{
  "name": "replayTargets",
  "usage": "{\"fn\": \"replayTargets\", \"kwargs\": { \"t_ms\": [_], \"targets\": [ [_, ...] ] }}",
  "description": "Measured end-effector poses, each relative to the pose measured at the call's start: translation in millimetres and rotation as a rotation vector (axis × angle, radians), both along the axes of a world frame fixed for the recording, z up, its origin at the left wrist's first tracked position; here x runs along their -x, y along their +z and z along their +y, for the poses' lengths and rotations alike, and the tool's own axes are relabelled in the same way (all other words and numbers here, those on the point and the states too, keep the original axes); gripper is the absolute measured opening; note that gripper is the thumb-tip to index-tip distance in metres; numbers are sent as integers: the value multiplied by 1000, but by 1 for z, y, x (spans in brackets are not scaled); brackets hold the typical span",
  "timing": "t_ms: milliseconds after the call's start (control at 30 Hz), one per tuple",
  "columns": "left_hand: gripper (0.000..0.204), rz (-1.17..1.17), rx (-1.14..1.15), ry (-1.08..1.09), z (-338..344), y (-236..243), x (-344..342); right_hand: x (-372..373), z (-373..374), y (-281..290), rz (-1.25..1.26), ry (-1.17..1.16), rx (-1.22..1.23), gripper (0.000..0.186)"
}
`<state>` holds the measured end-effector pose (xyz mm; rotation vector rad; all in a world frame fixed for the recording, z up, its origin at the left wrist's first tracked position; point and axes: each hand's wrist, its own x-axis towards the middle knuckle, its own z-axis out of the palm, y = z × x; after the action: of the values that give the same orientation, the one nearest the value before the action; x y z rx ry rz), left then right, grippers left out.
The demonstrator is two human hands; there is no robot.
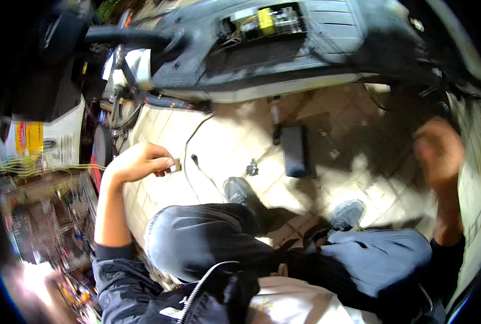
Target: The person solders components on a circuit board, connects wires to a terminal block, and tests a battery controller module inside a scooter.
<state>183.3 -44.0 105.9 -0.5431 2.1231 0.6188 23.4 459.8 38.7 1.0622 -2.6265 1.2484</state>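
Note:
My left hand [141, 163] is closed at the left, thumb and fingers pinching a small flat greyish piece [176, 164] whose kind I cannot make out. At the far right, my right hand [439, 148] is raised and smeared by motion; its fingers cannot be read. Ahead lies a large grey vehicle body [332, 48], scooter-like, with an open compartment [265, 24] showing wiring and a yellow part. A thin dark cable [187, 143] runs over the tiled floor beside my left hand. Near it lies a short cable with a dark plug [195, 160].
A black rectangular box [293, 151] lies on the tiles between my feet and the vehicle, next to a slim dark tool [275, 121]. A small dark cluster [252, 167] sits near my left shoe [239, 191]. Cluttered shelves or trays of small parts [51, 221] line the left.

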Motion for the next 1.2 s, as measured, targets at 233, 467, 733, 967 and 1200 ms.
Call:
{"fn": "replayTargets", "kwargs": {
  "t_ms": [233,467,733,967,1200],
  "targets": [
    [31,75,379,309,-156,-239,-191,-17,-151,-46,-313,816,-541,23],
    [59,356,451,714,-127,-377,-143,-75,-258,-124,-247,840,-394,24],
    [29,732,702,835,-203,-380,-227,-81,-265,-138,-366,811,-331,24],
    [28,360,666,663,-258,-306,-226,-82,-282,-148,-337,830,-430,25],
    [25,265,693,349,-284,-310,-216,-71,-291,-147,-290,809,-379,24]
  ]
}}
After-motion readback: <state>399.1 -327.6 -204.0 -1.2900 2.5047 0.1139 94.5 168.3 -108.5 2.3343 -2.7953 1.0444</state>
